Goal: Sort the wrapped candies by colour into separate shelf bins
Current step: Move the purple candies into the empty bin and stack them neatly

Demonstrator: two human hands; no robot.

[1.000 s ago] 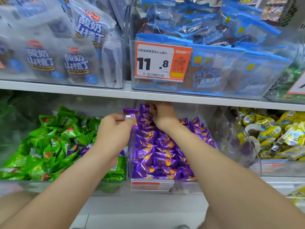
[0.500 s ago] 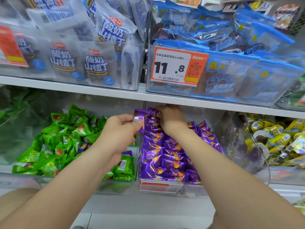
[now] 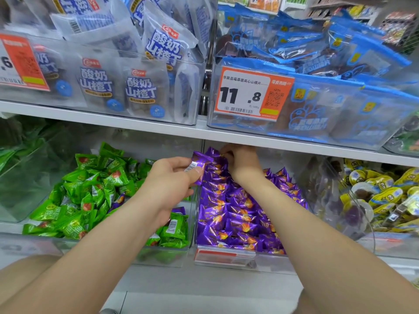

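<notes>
Hands, 2: left hand (image 3: 172, 180) pinching 1 purple candy (image 3: 200, 163); right hand (image 3: 241, 163) curled into purple candies (image 3: 233, 214), hold unclear; lower bins (image 3: 267, 260), 3.

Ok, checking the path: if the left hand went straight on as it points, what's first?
Probably the purple candies heaped in their bin, with the right hand just beyond; depth is unclear.

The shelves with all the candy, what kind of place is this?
Probably a snack shop. An orange price tag reading 11.8 hangs on a clear bin, loose green candies and purple candies are heaped below, and bagged snacks stand above.
</notes>
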